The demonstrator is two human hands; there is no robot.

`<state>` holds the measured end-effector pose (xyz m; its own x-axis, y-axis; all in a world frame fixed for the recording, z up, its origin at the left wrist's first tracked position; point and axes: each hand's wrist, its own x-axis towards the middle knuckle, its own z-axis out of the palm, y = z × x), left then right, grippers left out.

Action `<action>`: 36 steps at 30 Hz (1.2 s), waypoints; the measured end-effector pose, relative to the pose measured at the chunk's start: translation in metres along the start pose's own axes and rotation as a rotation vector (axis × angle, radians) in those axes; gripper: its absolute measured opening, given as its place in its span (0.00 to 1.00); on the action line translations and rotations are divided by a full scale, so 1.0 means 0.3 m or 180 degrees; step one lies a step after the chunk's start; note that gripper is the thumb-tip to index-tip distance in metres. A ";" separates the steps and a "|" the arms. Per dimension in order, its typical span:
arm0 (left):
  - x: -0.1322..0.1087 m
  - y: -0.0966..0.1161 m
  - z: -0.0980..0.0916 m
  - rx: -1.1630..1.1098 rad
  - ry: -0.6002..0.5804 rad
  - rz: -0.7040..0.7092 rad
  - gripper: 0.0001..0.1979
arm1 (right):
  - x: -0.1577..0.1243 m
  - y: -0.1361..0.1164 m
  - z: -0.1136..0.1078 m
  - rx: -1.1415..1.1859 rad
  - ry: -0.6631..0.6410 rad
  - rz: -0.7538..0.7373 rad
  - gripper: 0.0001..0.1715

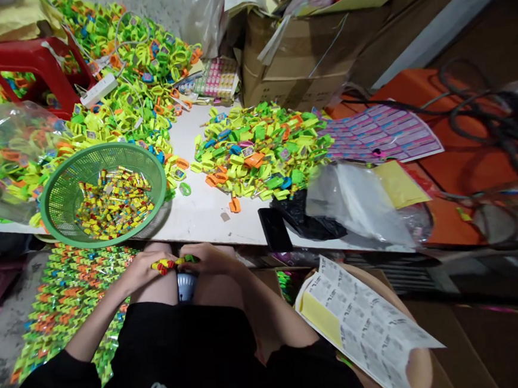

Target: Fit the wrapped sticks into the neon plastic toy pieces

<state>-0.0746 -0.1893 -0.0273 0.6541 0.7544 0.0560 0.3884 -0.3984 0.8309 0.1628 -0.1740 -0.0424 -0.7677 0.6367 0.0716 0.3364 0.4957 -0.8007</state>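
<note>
My left hand (144,267) rests over my left thigh, its fingers closed on several small yellow-and-red wrapped pieces (162,265). Close beside it, my right hand (205,259) pinches a small green plastic piece (190,258); the fingers partly cover it, and a yellow bit shows between the two hands. Ahead on the left, a green mesh basket (50,204) holds a heap of similar yellow-and-red wrapped pieces (116,205). Farther right lies a pile of green, yellow, orange and blue plastic toy pieces (260,152), which look like toy watches.
A black phone (275,230) lies at the front edge of the white table (189,214), by a black plastic bag (317,216). Sticker sheets (372,322) lie at my lower right. A red stool (33,62) and a cardboard box (293,54) stand behind.
</note>
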 end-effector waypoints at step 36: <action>-0.165 -0.285 0.295 -0.1848 0.0626 -0.1991 0.27 | 0.276 0.447 -0.125 -0.1430 0.1700 0.0590 0.09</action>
<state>-0.0828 -0.2388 -0.1502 0.2869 0.8433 -0.4544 0.2117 0.4068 0.8886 0.1649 -0.0327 -0.1215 -0.3434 0.8788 0.3313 0.7153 0.4733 -0.5141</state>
